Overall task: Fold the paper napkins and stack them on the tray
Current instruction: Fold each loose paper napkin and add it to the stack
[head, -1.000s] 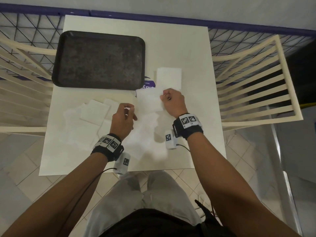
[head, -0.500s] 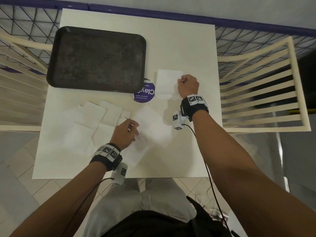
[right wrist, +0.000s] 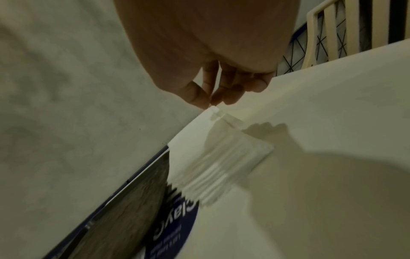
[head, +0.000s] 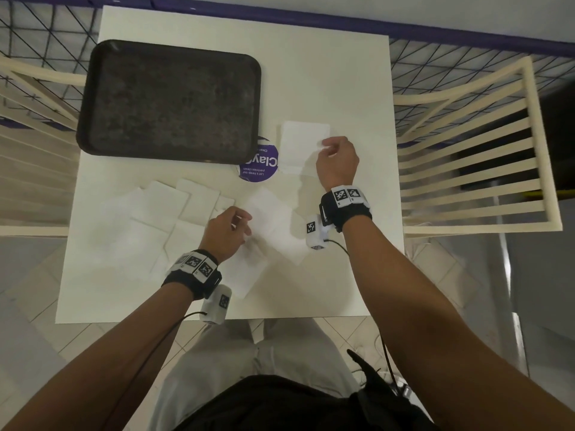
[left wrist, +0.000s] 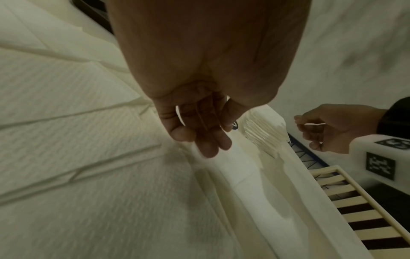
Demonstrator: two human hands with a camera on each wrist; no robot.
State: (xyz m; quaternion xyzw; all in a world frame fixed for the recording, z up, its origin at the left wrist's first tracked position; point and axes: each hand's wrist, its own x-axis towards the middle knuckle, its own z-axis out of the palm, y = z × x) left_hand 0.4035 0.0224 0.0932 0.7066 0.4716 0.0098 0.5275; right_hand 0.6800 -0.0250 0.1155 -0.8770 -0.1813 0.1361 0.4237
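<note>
A dark tray [head: 171, 101] lies bare at the table's far left. Right of it sits a small stack of white napkins [head: 303, 141] [right wrist: 221, 157]. My right hand [head: 325, 147] [right wrist: 209, 103] pinches the near right corner of the top napkin between thumb and forefinger. An unfolded napkin [head: 277, 225] lies in the middle of the table. My left hand [head: 241, 223] [left wrist: 199, 133] hovers at its left edge with relaxed fingers, holding nothing. Several more napkins [head: 168, 213] [left wrist: 66, 157] overlap on the near left.
A round purple sticker [head: 258, 166] shows on the white table [head: 342, 88] between tray and stack. Cream slatted chairs stand at the right [head: 466, 150] and left [head: 31, 150]. A mesh fence runs behind the table.
My right hand left the middle napkin, went forward and right to the stack, and took hold of its top corner. The left hand stayed by the middle napkin.
</note>
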